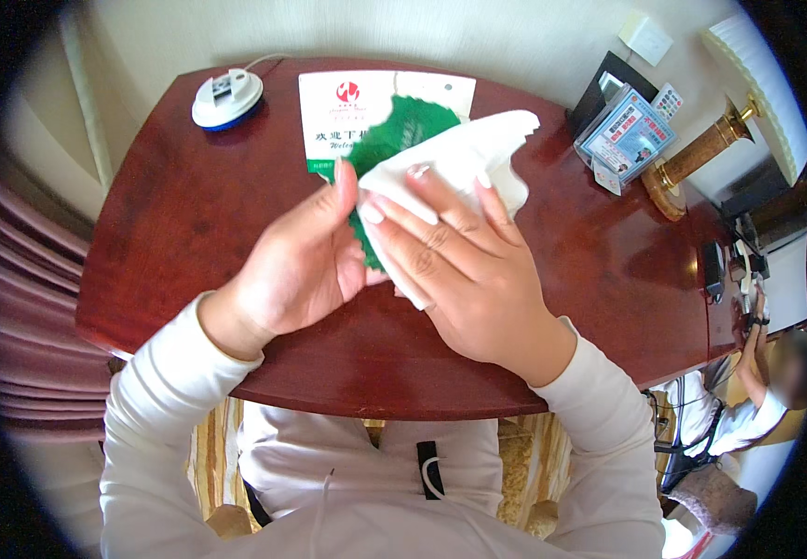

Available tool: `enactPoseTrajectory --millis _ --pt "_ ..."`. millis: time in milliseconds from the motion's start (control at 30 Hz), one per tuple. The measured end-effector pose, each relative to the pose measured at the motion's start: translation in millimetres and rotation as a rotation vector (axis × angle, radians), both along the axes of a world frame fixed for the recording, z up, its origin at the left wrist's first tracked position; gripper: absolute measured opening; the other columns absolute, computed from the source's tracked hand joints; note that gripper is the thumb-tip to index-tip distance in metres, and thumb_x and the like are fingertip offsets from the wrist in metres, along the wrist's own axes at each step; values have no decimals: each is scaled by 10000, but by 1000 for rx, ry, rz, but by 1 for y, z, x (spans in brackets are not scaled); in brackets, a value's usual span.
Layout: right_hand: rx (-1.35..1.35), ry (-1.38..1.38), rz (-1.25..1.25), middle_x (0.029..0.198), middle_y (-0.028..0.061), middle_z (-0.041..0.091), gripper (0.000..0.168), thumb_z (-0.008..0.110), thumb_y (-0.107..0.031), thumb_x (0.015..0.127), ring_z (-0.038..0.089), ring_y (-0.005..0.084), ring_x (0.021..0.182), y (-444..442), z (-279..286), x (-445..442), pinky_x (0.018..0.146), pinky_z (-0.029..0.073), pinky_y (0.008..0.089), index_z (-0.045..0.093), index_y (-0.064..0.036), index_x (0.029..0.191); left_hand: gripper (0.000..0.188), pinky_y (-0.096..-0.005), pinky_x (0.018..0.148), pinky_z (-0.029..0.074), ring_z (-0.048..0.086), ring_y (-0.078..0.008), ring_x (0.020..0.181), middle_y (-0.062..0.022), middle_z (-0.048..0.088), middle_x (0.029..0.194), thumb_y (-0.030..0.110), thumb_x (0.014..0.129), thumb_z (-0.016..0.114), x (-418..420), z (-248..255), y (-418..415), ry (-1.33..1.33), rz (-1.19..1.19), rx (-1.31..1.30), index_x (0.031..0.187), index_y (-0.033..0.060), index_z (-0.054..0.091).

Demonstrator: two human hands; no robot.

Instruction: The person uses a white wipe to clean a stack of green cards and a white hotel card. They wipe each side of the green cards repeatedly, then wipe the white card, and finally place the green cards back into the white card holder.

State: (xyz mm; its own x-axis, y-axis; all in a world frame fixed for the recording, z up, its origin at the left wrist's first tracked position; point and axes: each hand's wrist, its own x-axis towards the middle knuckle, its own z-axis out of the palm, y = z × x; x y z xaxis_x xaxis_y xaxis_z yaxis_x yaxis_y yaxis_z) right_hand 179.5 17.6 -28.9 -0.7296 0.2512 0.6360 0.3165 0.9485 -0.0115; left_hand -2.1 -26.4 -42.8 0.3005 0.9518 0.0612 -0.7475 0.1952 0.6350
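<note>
A green leaf-shaped card with a jagged rim (403, 133) is held up above the desk, its lower part covered by a white tissue or cloth (473, 147). My left hand (305, 258) supports the green piece from below, thumb raised along its left edge and the other fingers mostly hidden behind it. Spread over the front, my right hand (473, 272) presses the white tissue against the green surface. Part of the tissue sticks out past the fingers to the upper right. Behind both lies a white printed card (330, 105) bearing a red logo and writing.
On the dark red wooden desk (187, 244), a white round device with a blue base (228, 98) sits at the back left. Card holders (623, 136), a remote control (667, 101) and a lamp (696, 154) stand at the right. Another person (745, 412) is at the far right.
</note>
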Motion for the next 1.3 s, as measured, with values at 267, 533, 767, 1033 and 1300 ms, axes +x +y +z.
enactPoseTrajectory --millis 267,533,767,1033,1300 --pt "-1032 70 360 1270 119 577 362 488 -251 954 568 236 1156 4 -10 26 1006 406 415 565 -12 1216 525 -408 997 456 567 -281 1151 -123 538 1300 390 985 412 -26 23 14 244 283 245 1374 40 375" --pt "-2083 876 417 1286 161 538 536 358 -385 1007 550 263 1157 11 -11 17 996 416 385 404 40 1329 188 -356 920 404 495 -228 1048 -132 507 1129 212 838 687 -21 5 15 940 281 872 957 79 628" --pt "-1895 932 565 1373 51 446 431 367 -226 1013 404 170 1272 -22 -39 3 1075 291 332 346 -26 1395 463 -379 1056 309 373 -295 1274 -167 363 1381 115 914 531 31 -14 22 1046 771 700 1341 10 386" --pt "-1370 792 310 1459 124 287 583 239 -401 1027 270 214 1347 -15 -64 -18 1101 225 343 194 1 1447 917 -354 1136 93 122 -246 1419 -160 164 1524 664 904 369 45 -17 28 418 285 569 1500 40 60" --pt "-324 431 155 1502 335 -9 827 315 -510 962 33 476 1403 22 -51 -40 1125 81 512 -3 66 1463 936 -335 1110 206 249 -177 1357 -71 233 1501 750 864 244 39 -2 10 300 246 347 1502 80 105"
